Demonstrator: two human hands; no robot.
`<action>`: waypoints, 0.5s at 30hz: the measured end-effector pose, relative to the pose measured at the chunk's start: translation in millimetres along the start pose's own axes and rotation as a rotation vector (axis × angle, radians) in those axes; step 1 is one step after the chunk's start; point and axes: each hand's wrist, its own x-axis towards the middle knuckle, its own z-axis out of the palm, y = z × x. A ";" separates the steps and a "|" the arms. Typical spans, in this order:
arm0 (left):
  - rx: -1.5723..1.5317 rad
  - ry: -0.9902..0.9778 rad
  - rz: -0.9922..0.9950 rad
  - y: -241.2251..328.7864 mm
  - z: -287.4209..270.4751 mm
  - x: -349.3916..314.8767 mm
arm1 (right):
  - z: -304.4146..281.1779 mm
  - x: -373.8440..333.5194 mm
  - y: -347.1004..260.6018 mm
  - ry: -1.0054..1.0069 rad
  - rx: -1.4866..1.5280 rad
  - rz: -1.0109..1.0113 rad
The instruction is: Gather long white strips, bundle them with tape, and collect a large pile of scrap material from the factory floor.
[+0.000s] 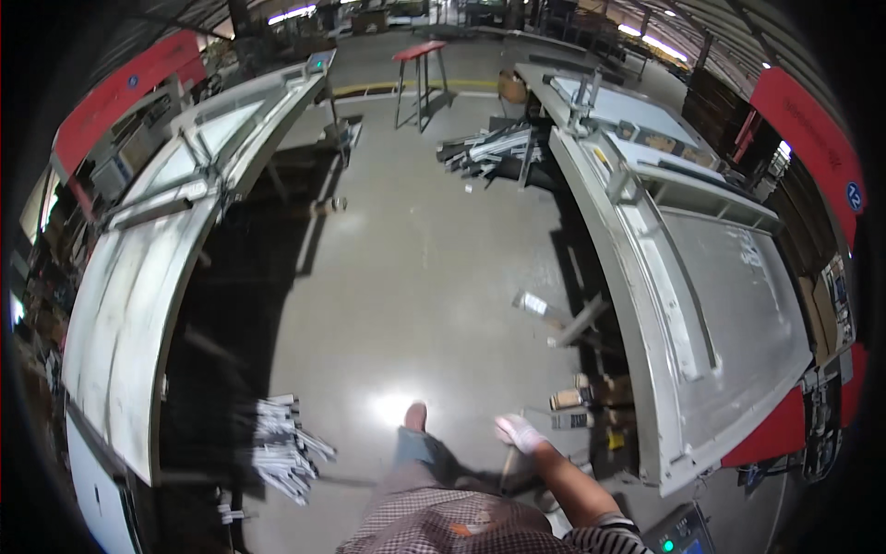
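Note:
My right hand (520, 432), in a pale glove with the fingertips bare, hangs low in front of me over the floor. It is small and blurred, so how far the fingers curl does not show, nor anything held in them. The forearm comes in from the lower right, with a striped sleeve (604, 537) at the elbow. A checked apron (443, 517) covers my front, and one shoe (416, 415) points forward on the floor. Nearest the hand, on its right, are small boxes (569, 399) beneath the right-hand machine bed. My left hand is out of sight.
Long machine beds flank the aisle, one left (120, 314) and one right (738, 295). Offcut strips lie in piles at the lower left (284, 448) and farther ahead (489, 148). A red-topped stool (420, 51) stands ahead. A control panel (681, 531) sits at lower right.

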 end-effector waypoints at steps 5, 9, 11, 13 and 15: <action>-1.016 -0.417 -0.070 322.3 -112.0 289.6 | -15.1 108.6 65.6 0.343 0.181 0.696; -0.502 -0.209 0.458 833.9 -12.5 401.3 | 0.7 79.9 155.7 0.431 0.140 0.553; -0.499 -0.261 0.625 1010.4 -13.8 411.4 | 23.5 173.8 120.2 0.096 -0.292 0.634; -0.475 -0.353 0.820 1171.3 50.8 390.8 | 35.3 238.6 111.7 -0.219 -0.694 0.608; -0.341 -0.573 0.956 1288.5 134.8 357.1 | 50.9 299.4 116.7 -0.114 -0.389 0.848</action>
